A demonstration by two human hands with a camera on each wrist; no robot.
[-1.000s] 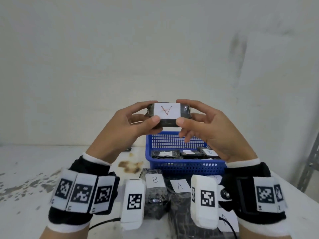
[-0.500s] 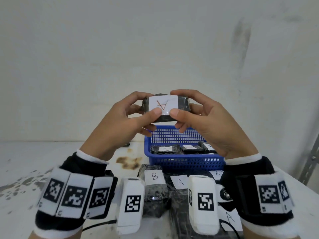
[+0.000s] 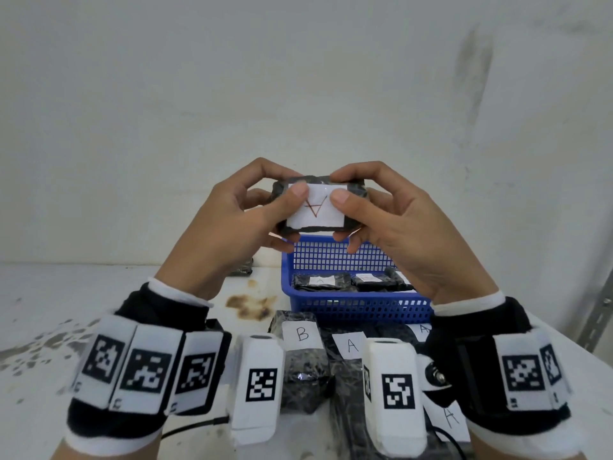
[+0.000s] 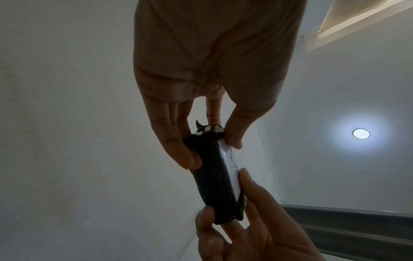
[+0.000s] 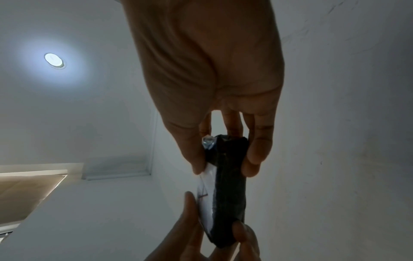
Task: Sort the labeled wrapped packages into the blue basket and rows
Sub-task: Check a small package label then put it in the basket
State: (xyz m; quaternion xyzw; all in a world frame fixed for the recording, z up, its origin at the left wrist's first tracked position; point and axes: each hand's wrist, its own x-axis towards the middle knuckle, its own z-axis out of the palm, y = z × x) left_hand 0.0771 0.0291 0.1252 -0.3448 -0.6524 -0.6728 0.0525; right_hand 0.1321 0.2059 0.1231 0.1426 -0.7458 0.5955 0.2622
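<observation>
White worktop (image 3: 99, 293) with a brown stain (image 3: 252, 305), then the blue basket (image 3: 358, 308) holding wrapped packs, labeled B pack (image 3: 303, 356) in front, and up above it both hands, left hand (image 3: 229, 227) and right hand (image 3: 408, 234), grip clamped on the upside-down A package (image 3: 318, 207).

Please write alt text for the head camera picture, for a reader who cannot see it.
Both hands, left hand and right hand, hold up a black wrapped package whose white label shows an upside-down A, above a blue basket holding similar packages. More packages labeled B and A lie on the white table.
</observation>
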